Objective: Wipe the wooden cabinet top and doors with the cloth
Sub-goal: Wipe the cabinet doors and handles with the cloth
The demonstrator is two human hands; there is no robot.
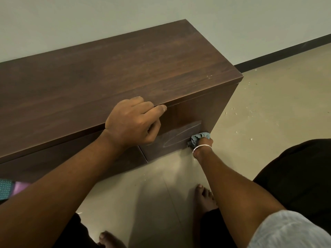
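A long dark wooden cabinet (100, 72) stands against the wall, its top filling the left and middle of the view. My left hand (132, 122) rests on the front edge of the top, fingers curled over the rim above the rightmost door (180, 122). My right hand (204, 142), a silver bangle on its wrist, is low at that door's bottom right corner and presses a bunched blue-grey cloth (198, 138) against it. Damp wipe streaks show on the door just left of the cloth. Most of my right hand is hidden behind the wrist.
A beige tiled floor (268, 113) with scattered pale crumbs lies to the right of the cabinet. A black skirting board (286, 52) runs along the wall. My bare feet (204, 197) are on the floor below. Teal and purple items (10, 190) lie at the left edge.
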